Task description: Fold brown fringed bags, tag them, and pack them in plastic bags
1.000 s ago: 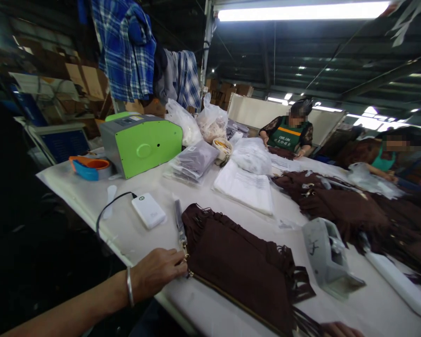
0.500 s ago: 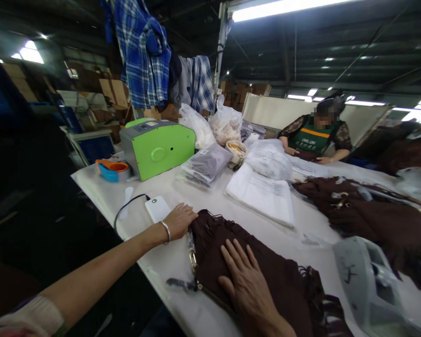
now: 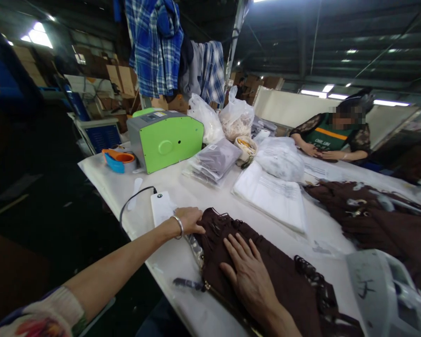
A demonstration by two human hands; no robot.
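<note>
A dark brown fabric bag with fringes and gold-coloured hardware lies flat on the white table. At its upper left corner my left hand, a silver bracelet on the wrist, has its fingers closed on the edge of the bag. My right hand rests palm down on the middle of the bag, fingers spread. Beside my left hand lies a white device with a black cable.
A green and grey machine and a tape roll stand at the back left. Beyond are plastic-wrapped packs and white sheets. Right are brown bags and a grey plastic holder. A person works across the table.
The view has shifted, so most things sit further right. My left hand has changed from lying over the bag's corner to closing on it. The person's hands across the table have come together.
</note>
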